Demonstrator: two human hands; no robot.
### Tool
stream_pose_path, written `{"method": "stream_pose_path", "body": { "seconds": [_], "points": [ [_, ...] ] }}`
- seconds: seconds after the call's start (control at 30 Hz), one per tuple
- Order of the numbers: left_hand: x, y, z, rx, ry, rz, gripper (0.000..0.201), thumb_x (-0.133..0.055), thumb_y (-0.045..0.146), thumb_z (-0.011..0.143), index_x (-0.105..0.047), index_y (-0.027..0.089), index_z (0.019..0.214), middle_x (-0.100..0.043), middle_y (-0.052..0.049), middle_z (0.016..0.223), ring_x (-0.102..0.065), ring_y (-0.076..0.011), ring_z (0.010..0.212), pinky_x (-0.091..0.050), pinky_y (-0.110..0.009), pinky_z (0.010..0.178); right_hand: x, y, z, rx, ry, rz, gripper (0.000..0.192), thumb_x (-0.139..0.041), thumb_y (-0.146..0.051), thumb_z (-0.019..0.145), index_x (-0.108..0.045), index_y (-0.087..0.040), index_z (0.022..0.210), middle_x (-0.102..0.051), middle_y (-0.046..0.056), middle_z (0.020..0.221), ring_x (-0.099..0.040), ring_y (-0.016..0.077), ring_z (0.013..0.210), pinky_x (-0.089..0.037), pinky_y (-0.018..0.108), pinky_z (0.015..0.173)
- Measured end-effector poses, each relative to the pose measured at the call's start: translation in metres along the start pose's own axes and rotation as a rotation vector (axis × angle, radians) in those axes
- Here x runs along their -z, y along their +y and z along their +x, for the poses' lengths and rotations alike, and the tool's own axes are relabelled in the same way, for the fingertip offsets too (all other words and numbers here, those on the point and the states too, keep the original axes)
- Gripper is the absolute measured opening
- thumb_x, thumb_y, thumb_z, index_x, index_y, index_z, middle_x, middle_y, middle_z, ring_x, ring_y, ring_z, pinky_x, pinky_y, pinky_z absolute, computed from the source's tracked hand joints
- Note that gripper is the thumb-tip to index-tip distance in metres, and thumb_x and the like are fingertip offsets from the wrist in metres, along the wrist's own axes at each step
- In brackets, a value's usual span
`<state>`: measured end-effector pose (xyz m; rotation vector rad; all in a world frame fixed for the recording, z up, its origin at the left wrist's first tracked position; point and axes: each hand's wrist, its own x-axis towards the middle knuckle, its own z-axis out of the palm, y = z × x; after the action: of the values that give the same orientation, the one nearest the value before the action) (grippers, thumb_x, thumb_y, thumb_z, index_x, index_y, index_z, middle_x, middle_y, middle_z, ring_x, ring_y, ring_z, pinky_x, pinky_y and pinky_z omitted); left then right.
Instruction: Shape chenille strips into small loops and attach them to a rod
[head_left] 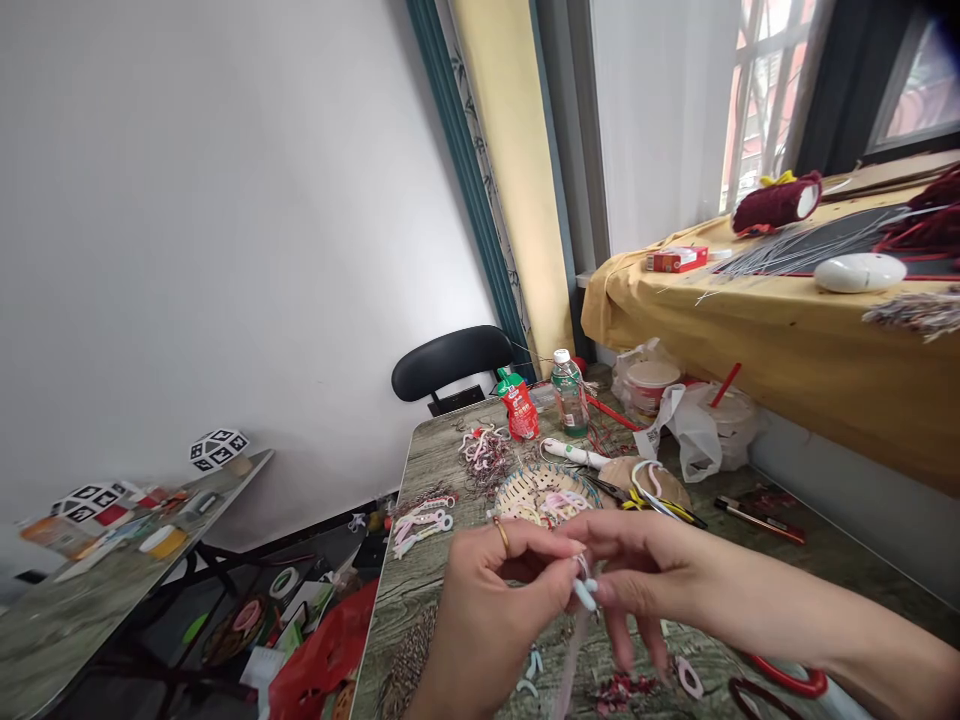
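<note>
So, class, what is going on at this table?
A person is doing small craft work. The left hand and right hand meet above the table, pinching a small white piece between the fingertips. Just behind them sits a woven basket of pink and white bits, with more loops lying to the left and a bottle at the far end.

hands 2 (480, 610) | bottle 1 (569, 392) | red pouch 1 (518, 405) | chair 1 (448, 362)

Both hands (559, 585) pinching a small white piece (586, 594), cluttered table (435, 465), woven basket (541, 495)
</note>
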<state>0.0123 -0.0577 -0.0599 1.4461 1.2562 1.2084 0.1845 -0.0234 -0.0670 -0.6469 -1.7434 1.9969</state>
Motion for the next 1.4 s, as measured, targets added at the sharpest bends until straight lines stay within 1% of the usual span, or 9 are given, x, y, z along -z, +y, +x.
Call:
{"method": "stream_pose_path", "body": {
  "seconds": [0.1,0.23,0.33,0.5,0.67,0.87,1.03,1.2,1.4],
  "points": [
    [0.003,0.002,0.000,-0.071,-0.018,0.123,0.008,-0.067,0.015,0.067,-0.074,0.018,0.069,-0.070,-0.004,0.066,-0.060,-0.0128,0.060,-0.047,-0.021,0.055,0.003,-0.002,0.003,0.025,0.051,-0.118,0.016,-0.057,-0.032,0.084,-0.058,-0.015,0.083,-0.053,-0.003,0.067,-0.048,0.0083,0.059,-0.039,0.019,0.056],
    [0.005,-0.002,0.005,0.106,-0.048,-0.012,0.022,-0.072,0.015,0.062,-0.074,0.018,0.085,-0.067,-0.002,0.068,-0.059,-0.0121,0.061,-0.048,-0.023,0.059,0.015,-0.005,0.002,0.045,0.114,-0.308,0.021,-0.050,-0.035,0.089,-0.057,-0.016,0.082,-0.048,-0.004,0.065,-0.042,0.0087,0.059,-0.033,0.019,0.052],
    [0.007,-0.006,0.011,0.201,-0.140,-0.112,0.017,-0.073,0.014,0.061,-0.072,0.015,0.077,-0.067,-0.002,0.068,-0.059,-0.0115,0.064,-0.047,-0.023,0.063,0.016,-0.009,-0.001,0.030,0.130,-0.376,0.019,-0.047,-0.029,0.090,-0.057,-0.016,0.082,-0.048,-0.004,0.066,-0.043,0.0096,0.061,-0.033,0.020,0.055],
    [0.009,-0.007,0.014,0.220,-0.213,-0.126,0.005,-0.071,0.015,0.064,-0.068,0.013,0.068,-0.065,0.000,0.063,-0.056,-0.0095,0.061,-0.044,-0.022,0.062,0.015,-0.004,-0.003,0.021,0.221,-0.542,0.020,-0.044,-0.025,0.089,-0.052,-0.018,0.072,-0.044,-0.005,0.062,-0.038,0.0101,0.058,-0.028,0.022,0.051],
    [0.004,-0.011,0.011,0.211,-0.125,-0.028,0.003,-0.068,0.014,0.064,-0.066,0.014,0.065,-0.062,0.000,0.061,-0.054,-0.0103,0.058,-0.043,-0.023,0.059,0.014,0.002,-0.001,0.079,0.374,-0.739,0.024,-0.045,-0.028,0.088,-0.052,-0.019,0.067,-0.041,-0.004,0.060,-0.036,0.0115,0.058,-0.026,0.024,0.051],
    [-0.008,-0.021,0.009,0.063,0.081,0.082,0.004,-0.067,0.019,0.068,-0.068,0.016,0.072,-0.068,-0.004,0.070,-0.059,-0.0143,0.066,-0.046,-0.026,0.065,0.008,0.004,0.010,-0.011,0.415,-0.439,0.019,-0.058,-0.033,0.077,-0.058,-0.017,0.066,-0.030,-0.008,0.049,-0.024,0.0087,0.047,-0.017,0.025,0.045],
    [-0.001,-0.018,0.017,0.136,-0.103,-0.136,0.010,-0.067,0.022,0.071,-0.066,0.015,0.079,-0.066,-0.002,0.071,-0.059,-0.0113,0.062,-0.048,-0.024,0.063,0.013,0.005,0.012,0.034,0.405,-0.364,0.015,-0.058,-0.028,0.075,-0.060,-0.016,0.067,-0.031,-0.008,0.049,-0.022,0.0079,0.048,-0.014,0.025,0.045],
    [0.007,-0.013,0.027,0.123,-0.154,-0.122,0.024,-0.056,0.034,0.081,-0.066,0.013,0.077,-0.061,-0.002,0.069,-0.053,-0.0104,0.062,-0.045,-0.021,0.057,0.021,-0.001,0.011,0.028,0.334,-0.341,0.015,-0.061,-0.028,0.074,-0.059,-0.016,0.066,-0.033,-0.008,0.050,-0.024,0.0078,0.049,-0.017,0.024,0.046],
    [0.008,-0.006,0.034,0.323,-0.410,-0.224,0.021,-0.068,0.032,0.070,-0.065,0.012,0.064,-0.052,0.001,0.057,-0.044,-0.0066,0.050,-0.040,-0.018,0.047,0.024,-0.011,0.012,0.035,0.219,-0.376,0.015,-0.059,-0.027,0.076,-0.063,-0.014,0.070,-0.042,-0.006,0.058,-0.031,0.0086,0.054,-0.023,0.023,0.049]
  ]
}}
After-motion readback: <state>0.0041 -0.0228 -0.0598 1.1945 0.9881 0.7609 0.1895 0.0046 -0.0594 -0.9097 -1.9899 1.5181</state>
